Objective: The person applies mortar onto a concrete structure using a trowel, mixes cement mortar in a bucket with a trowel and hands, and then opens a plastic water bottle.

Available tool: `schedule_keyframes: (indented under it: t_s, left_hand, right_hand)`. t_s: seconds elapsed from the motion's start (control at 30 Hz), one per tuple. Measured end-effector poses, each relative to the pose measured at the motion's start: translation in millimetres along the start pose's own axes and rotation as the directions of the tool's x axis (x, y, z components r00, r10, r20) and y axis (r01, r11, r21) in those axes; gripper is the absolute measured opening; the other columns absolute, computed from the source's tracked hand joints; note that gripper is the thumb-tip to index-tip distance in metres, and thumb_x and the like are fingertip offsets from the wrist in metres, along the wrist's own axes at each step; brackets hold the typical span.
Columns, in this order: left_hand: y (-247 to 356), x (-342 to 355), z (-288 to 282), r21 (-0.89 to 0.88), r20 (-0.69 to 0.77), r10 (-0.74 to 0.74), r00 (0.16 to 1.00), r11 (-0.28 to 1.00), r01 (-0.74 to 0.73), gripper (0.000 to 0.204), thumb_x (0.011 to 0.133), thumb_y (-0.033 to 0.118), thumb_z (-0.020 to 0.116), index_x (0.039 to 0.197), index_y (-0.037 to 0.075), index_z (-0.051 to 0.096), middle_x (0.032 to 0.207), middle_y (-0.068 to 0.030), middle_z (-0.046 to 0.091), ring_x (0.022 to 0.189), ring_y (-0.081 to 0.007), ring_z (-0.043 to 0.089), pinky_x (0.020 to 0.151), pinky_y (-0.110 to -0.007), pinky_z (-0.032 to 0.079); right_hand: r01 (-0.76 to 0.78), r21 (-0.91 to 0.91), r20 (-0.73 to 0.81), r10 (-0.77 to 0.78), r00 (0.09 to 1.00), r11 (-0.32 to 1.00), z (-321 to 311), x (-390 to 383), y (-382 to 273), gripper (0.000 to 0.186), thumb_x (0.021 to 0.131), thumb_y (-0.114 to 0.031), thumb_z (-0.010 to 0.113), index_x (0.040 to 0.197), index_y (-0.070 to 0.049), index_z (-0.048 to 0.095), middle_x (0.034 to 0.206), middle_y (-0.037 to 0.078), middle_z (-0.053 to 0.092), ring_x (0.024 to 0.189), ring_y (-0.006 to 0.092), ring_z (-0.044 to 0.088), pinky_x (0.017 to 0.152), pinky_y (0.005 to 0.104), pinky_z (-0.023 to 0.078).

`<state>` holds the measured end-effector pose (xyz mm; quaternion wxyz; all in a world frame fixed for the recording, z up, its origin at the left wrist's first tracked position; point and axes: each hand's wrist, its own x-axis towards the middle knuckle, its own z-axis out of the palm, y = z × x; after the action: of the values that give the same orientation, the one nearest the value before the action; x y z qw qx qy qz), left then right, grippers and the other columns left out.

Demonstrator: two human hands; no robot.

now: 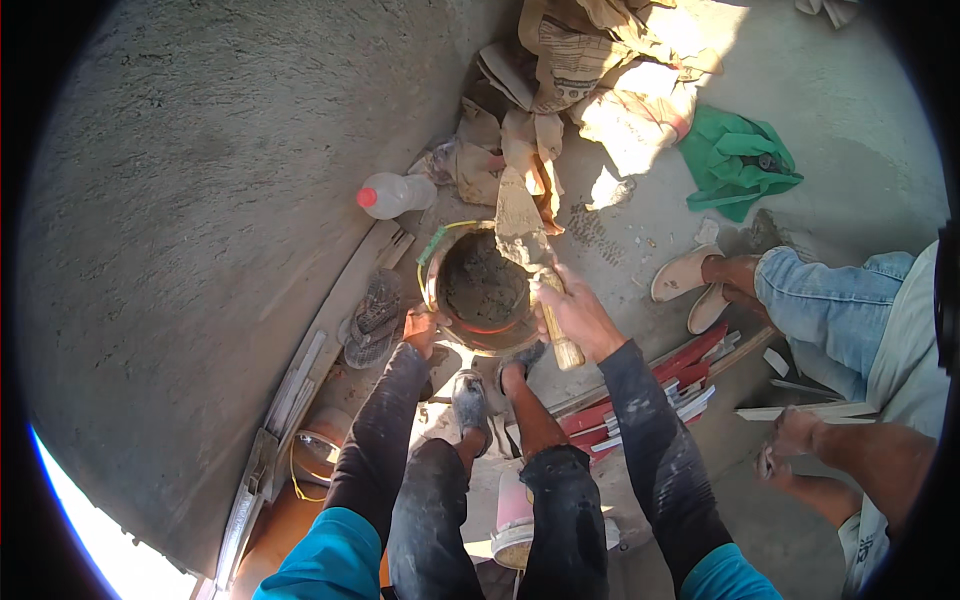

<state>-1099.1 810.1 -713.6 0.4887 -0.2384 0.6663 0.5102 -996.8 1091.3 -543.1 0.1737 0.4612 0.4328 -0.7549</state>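
Note:
A bucket [487, 342] stands in front of my feet with grey wet mortar [485, 280] inside. My left hand [424, 328] is closed on its near left rim. In my right hand [580, 315] is the wooden handle of a trowel [520, 218], held at the bucket's right side. The trowel's blade points away from me over the far right rim, with mortar smeared on it. A yellow and green bucket handle [432, 243] rests along the left rim.
A white bottle [397, 195] with a red cap lies beyond the bucket, near torn paper sacks [610, 85]. A cap [376, 318] and wooden boards [325, 325] lie along the left wall. Another person [850, 310] sits at right, near a green cloth [735, 160] and red-white strips [680, 385].

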Motion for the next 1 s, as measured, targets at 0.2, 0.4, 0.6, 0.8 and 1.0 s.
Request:
schedule_keyframes:
  t_s: [0.2,0.4,0.6,0.8,1.0]
  left_hand:
    - [37.5,35.8,-25.1,0.39,0.024,0.166,0.986,0.907,-0.162,0.044,0.072,0.011,0.067,0.113,0.002,0.058,0.099,-0.0111,0.064,0.092,-0.0243,0.062,0.083,-0.035,0.048]
    - [72.3,27.9,3.6,0.53,-0.063,0.161,0.985,0.842,-0.104,0.053,0.078,0.012,0.066,0.126,-0.002,0.05,0.121,-0.0132,0.059,0.113,-0.023,0.054,0.097,-0.034,0.04]
    - [54.1,-61.5,-25.3,0.376,0.007,0.16,0.987,0.914,-0.151,0.058,0.086,0.014,0.06,0.139,-0.001,0.041,0.139,-0.0199,0.046,0.129,-0.0283,0.045,0.106,-0.036,0.036]
    - [28.3,-214.2,-50.2,0.737,0.116,-0.11,0.987,0.676,-0.011,0.05,0.081,0.031,0.069,0.121,0.002,0.061,0.13,-0.0222,0.055,0.124,-0.033,0.052,0.104,-0.04,0.039]
    - [27.1,-285.8,-32.1,0.934,0.064,-0.06,0.996,0.356,-0.039,0.063,0.075,0.037,0.07,0.129,0.008,0.055,0.142,-0.0231,0.042,0.124,-0.043,0.047,0.104,-0.046,0.039]
  right_hand:
    - [-0.039,0.175,0.129,0.016,0.992,0.984,24.1,143.3,-47.8,0.023,0.092,-0.029,0.059,0.099,-0.01,0.05,0.07,0.004,0.056,0.055,0.0136,0.055,0.049,0.0301,0.051]
    - [-0.157,0.426,-0.024,0.185,0.983,0.891,-33.7,220.0,-54.8,0.028,0.091,-0.034,0.058,0.086,-0.008,0.05,0.071,0.006,0.055,0.054,0.0162,0.053,0.047,0.0296,0.047]
    - [-0.1,0.524,-0.109,0.183,0.977,0.846,-105.1,206.8,-37.3,0.022,0.095,-0.028,0.051,0.098,-0.007,0.056,0.068,0.005,0.054,0.054,0.0168,0.054,0.045,0.0316,0.048]
    - [0.252,-0.025,0.054,-0.251,0.967,0.967,-111.8,204.4,-7.9,0.016,0.091,-0.021,0.058,0.091,-0.006,0.064,0.072,0.006,0.057,0.065,0.0181,0.059,0.058,0.0335,0.05]
    - [0.164,-0.943,0.088,-0.258,0.962,0.29,-49.6,231.1,-47.5,0.035,0.087,-0.032,0.049,0.077,-0.003,0.065,0.082,0.013,0.067,0.081,0.0291,0.066,0.074,0.0394,0.053]
